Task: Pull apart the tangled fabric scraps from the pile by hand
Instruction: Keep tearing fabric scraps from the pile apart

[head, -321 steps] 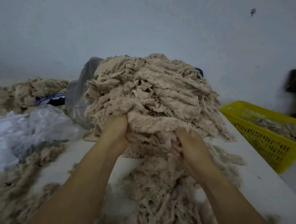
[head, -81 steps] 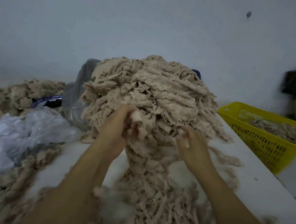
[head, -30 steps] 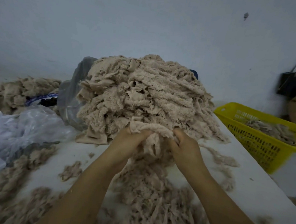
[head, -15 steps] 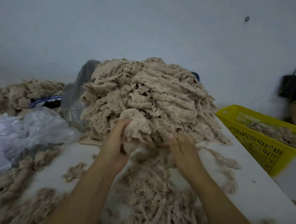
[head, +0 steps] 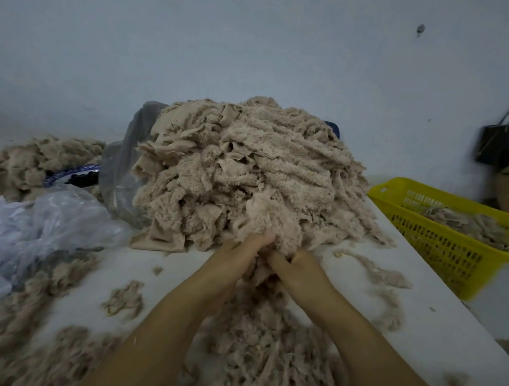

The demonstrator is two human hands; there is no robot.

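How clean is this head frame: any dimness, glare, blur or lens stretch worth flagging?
Head view, light: dim, flat and bluish, with no glare or hard shadows. Head view, focus: the fabric pile is fairly sharp at centre, while the left hand and right hand are slightly soft. Head view, edges: the yellow basket and black bag are smeared at right, and the wide angle stretches the forearms at the bottom.

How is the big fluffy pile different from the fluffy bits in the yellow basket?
The pile is a tall heap; the basket bits form a low layer. The pile sits loose on the table; the basket bits lie inside the basket. The left hand and right hand grip the pile; nothing touches the basket bits. Both are beige fuzzy scraps.
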